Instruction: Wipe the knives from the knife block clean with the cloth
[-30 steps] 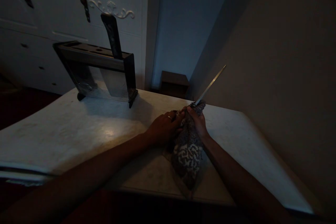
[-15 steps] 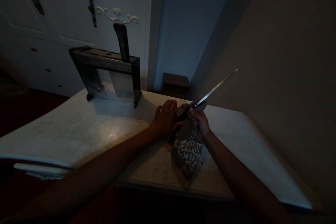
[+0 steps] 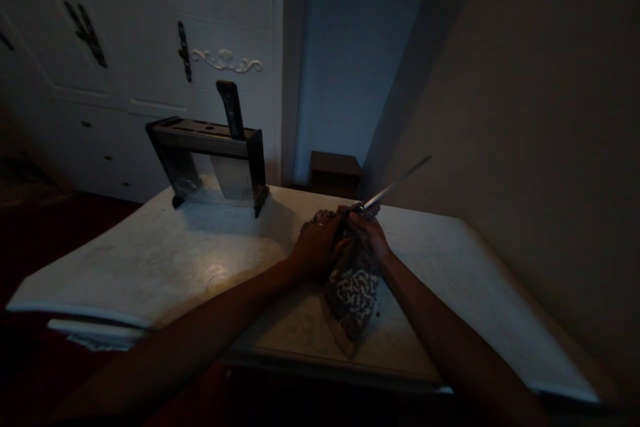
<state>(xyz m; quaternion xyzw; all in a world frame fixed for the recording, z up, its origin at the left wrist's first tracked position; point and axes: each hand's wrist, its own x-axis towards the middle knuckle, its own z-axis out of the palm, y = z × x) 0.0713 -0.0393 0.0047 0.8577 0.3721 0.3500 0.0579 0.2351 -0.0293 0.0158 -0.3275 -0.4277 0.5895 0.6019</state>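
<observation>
A patterned grey-and-white cloth (image 3: 353, 290) hangs bunched between my hands and drapes toward the table's front edge. Out of its upper folds a thin metal rod, which looks like a sharpening steel (image 3: 395, 185), points up and to the right, blurred toward its tip. My right hand (image 3: 369, 232) is closed around the steel near its guard, with cloth under the fingers and the thumb on top. My left hand (image 3: 316, 247), wearing a ring, is closed over cloth around the handle end. Most of the dark handle is hidden by fingers and fabric.
On the white table (image 3: 240, 307), a knife block (image 3: 207, 163) with clear sides stands at the back left, holding one black-handled knife (image 3: 230, 109). White cabinets (image 3: 230, 33) rise behind it. A small brown box-like unit (image 3: 335, 167) lies beyond the table, and a wall borders the right.
My left hand has gone from lying rather flat beside the handle to curling over cloth there. The steel's tip has swung lower and left. The view has tilted up slightly.
</observation>
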